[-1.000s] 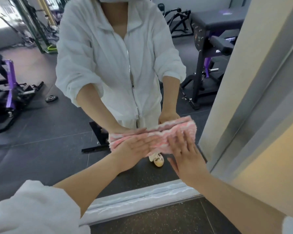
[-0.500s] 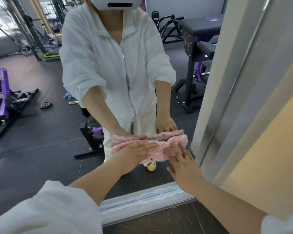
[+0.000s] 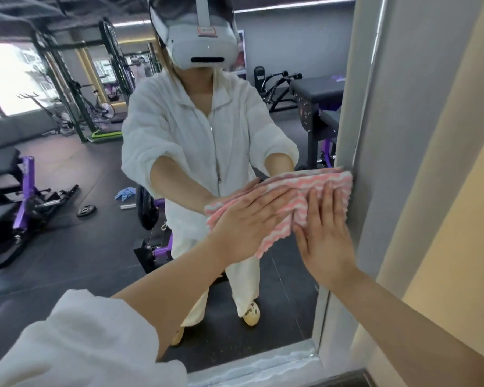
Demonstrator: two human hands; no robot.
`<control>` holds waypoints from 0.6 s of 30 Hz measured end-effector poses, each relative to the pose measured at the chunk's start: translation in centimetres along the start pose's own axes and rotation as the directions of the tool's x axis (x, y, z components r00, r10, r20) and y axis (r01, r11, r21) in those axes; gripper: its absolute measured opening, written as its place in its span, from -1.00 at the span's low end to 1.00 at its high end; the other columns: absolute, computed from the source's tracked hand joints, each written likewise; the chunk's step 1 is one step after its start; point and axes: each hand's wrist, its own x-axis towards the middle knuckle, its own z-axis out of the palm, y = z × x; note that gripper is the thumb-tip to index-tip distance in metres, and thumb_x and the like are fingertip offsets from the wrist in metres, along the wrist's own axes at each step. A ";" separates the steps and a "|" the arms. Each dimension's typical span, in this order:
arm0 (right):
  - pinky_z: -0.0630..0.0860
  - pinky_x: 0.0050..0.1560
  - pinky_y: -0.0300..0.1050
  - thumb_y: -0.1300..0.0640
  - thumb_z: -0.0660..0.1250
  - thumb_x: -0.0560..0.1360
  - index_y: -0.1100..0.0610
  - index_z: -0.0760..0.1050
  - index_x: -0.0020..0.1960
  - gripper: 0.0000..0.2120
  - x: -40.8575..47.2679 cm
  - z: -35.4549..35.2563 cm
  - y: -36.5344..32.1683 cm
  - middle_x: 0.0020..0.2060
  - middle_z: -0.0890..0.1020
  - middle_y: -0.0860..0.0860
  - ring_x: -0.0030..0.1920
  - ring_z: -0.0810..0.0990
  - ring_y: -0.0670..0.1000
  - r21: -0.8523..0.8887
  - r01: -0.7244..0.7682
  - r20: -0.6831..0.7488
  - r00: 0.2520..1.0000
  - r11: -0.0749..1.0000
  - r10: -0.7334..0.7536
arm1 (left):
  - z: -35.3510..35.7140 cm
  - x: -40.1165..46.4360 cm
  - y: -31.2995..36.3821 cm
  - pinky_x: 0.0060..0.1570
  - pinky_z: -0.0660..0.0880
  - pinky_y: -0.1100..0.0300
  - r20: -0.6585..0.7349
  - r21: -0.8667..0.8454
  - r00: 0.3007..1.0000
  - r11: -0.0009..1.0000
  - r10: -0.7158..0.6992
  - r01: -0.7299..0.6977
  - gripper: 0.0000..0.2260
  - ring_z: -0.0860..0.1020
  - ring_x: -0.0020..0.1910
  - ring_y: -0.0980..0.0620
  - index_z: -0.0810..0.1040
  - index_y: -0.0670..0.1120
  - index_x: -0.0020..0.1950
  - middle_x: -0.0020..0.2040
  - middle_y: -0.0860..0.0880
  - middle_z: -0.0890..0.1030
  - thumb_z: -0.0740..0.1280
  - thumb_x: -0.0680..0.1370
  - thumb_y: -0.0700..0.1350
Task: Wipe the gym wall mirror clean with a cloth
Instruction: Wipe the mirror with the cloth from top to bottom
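At the mirror's (image 3: pixel 67 247) right edge, both hands press the cloth (image 3: pixel 299 202) flat, fingers straight. The left hand (image 3: pixel 249 227) covers its lower-left end, the right hand (image 3: pixel 324 233) its right; its length runs sideways.

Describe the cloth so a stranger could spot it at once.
Start at the wall mirror and follow it to its grey right frame. There both hands, left hand and right hand, press the cloth flat on the glass. It alone is fluffy with pink and white stripes.
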 end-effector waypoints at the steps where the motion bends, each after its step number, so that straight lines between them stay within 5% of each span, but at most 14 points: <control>1: -0.14 0.49 0.06 -0.12 -0.19 0.66 0.38 0.07 0.49 -0.36 0.6 -0.4 0.4 0.44 0.16 0.41 0.47 0.03 0.34 -0.006 0.003 -0.028 1.000 1.000 -0.003 | -0.2 0.7 0.0 0.47 -0.08 0.07 -0.018 -0.021 1.000 1.000 -0.012 0.011 -0.54 0.19 0.44 -0.05 0.18 -0.21 0.47 0.45 -0.07 0.35 -0.10 0.60 -0.11; 11: 0.04 0.51 0.15 -0.08 -0.23 0.66 0.36 -0.06 0.52 -0.39 -1.8 2.4 3.4 0.44 0.16 0.38 0.46 0.15 0.36 -0.073 0.043 0.009 0.999 0.996 -0.043 | 2.7 0.3 1.9 0.49 -0.21 0.03 0.114 0.127 0.977 0.972 0.182 -0.196 -0.50 0.00 0.51 0.01 0.16 -0.06 0.47 0.50 -0.03 0.06 -0.11 0.53 -0.04; 15: 0.14 0.46 0.26 -0.06 -0.25 0.66 0.41 0.14 0.48 -0.36 -2.9 3.4 3.4 0.44 0.16 0.42 0.46 0.15 0.39 -0.089 -0.041 0.173 0.983 0.995 0.056 | 3.5 -0.3 3.1 0.42 -0.40 -0.08 0.229 0.211 0.955 0.948 0.191 -0.240 -0.44 -0.24 0.50 -0.15 -0.15 -0.23 0.52 0.50 -0.17 -0.21 -0.18 0.55 -0.05; 18: -0.06 0.52 0.15 -0.05 -0.20 0.65 0.42 0.14 0.48 -0.37 -3.9 4.2 3.4 0.46 0.09 0.42 0.49 0.05 0.38 -0.133 -0.054 0.239 0.967 0.990 0.085 | 4.2 -0.5 3.8 0.38 -0.46 -0.12 0.225 0.203 0.958 0.953 0.179 -0.226 -0.37 -0.38 0.45 -0.22 -0.43 -0.31 0.45 0.46 -0.26 -0.35 -0.15 0.58 -0.03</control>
